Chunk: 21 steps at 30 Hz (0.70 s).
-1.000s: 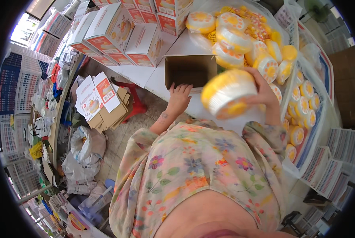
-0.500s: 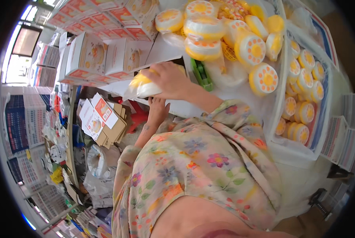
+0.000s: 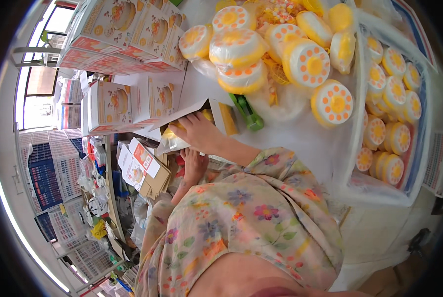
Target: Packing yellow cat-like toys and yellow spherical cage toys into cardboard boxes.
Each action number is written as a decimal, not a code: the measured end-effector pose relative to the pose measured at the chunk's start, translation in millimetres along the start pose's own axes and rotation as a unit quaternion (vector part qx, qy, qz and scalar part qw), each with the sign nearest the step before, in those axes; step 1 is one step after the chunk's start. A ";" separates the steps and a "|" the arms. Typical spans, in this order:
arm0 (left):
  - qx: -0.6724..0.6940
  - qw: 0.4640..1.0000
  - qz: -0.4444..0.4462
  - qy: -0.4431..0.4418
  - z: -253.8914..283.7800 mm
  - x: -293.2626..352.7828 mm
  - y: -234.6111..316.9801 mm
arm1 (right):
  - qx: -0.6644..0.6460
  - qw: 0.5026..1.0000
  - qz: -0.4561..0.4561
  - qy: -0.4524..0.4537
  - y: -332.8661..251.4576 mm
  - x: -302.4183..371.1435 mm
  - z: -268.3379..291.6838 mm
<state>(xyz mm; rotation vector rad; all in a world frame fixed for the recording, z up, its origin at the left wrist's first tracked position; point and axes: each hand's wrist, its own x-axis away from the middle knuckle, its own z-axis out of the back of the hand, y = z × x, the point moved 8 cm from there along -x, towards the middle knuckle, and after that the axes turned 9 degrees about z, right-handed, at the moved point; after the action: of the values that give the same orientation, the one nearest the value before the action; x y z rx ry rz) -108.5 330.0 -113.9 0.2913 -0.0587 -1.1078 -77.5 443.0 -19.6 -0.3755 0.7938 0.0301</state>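
Green tool (image 3: 248, 116) beside carton (image 3: 228, 120), free tabletop (image 3: 290, 141) rightward

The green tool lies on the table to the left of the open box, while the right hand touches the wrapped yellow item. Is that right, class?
Not quite: the head view shows the green tool on the table to the right of the open box. The right hand does touch the wrapped yellow item.

A bright, crowded workroom around a white table (image 3: 295, 141).
Beyond the table's left edge stands a cluttered shelf (image 3: 111, 183); past it, gridded blue-and-white stacks (image 3: 44, 175) rise near a window (image 3: 36, 111) with bright panes. Farther left, a lit tube (image 3: 23, 247) crosses a pale surface (image 3: 6, 173), wall or ceiling.
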 end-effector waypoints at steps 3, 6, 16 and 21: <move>-0.025 1.000 0.013 0.006 -0.1 -2.0 -1.2 | -0.006 1.000 -0.003 -0.017 3.6 2.2 -1.6; -0.011 1.000 0.016 -0.007 -0.6 -0.9 2.3 | -0.011 0.999 -0.003 -0.037 4.5 4.7 -3.0; -0.025 0.998 0.048 0.015 -11.5 0.3 -7.4 | -0.025 0.985 -0.078 -0.154 19.6 10.4 -19.2; 0.017 0.997 0.023 0.066 -15.4 -2.7 2.8 | 0.003 0.969 -0.081 -0.231 26.3 15.2 -25.2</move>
<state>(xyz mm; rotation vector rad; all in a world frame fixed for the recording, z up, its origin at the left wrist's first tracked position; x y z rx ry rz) -104.3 336.7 -127.7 0.3901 0.0326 -1.0405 -88.6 457.3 -54.7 -0.4068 0.3002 -0.0374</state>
